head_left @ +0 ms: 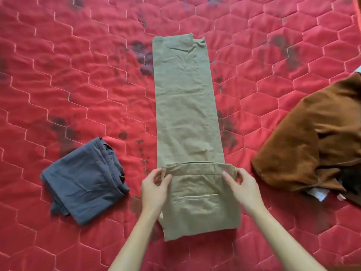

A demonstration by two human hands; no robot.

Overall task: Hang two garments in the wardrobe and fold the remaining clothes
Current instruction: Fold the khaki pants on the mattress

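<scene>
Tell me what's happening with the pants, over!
Both ends of waistband pinched, left hand and right hand. Long khaki trousers flat on red quilt, waist end folded over legs. Nothing lying on them.

– Where do the arms sit?
– Two bare forearms rise from the bottom edge. The left forearm [134, 239] slants rightward and the right forearm [281, 237] slants leftward, narrowing toward lower centre.
– And the hands?
– They are level with each other, backs to the camera. The left hand [155, 189] pinches one waistband corner of the khaki trousers [187, 106] between thumb and curled fingers. The right hand [242, 186] pinches the opposite corner the same way.
</scene>
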